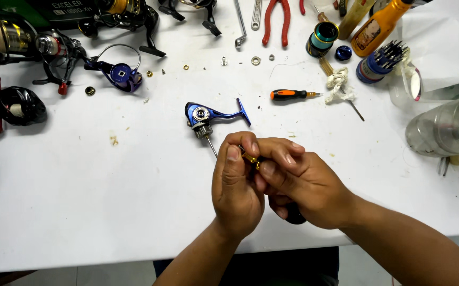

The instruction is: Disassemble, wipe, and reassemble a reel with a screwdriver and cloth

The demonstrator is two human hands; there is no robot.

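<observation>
My left hand (235,188) and my right hand (299,182) are pressed together over the white table (107,196). Both pinch a small brass-coloured part (249,157) between fingertips. A dark object (294,214) shows under my right palm; what it is I cannot tell. Just beyond my fingers lies a blue fishing reel body (208,115) with a thin shaft pointing toward my hands.
An orange-handled screwdriver (293,95), a blue reel side cover (121,75), small washers and screws (256,60), red pliers (277,21), black reels (15,103) at left, bottles (380,24) and a clear plastic container (446,127) at right.
</observation>
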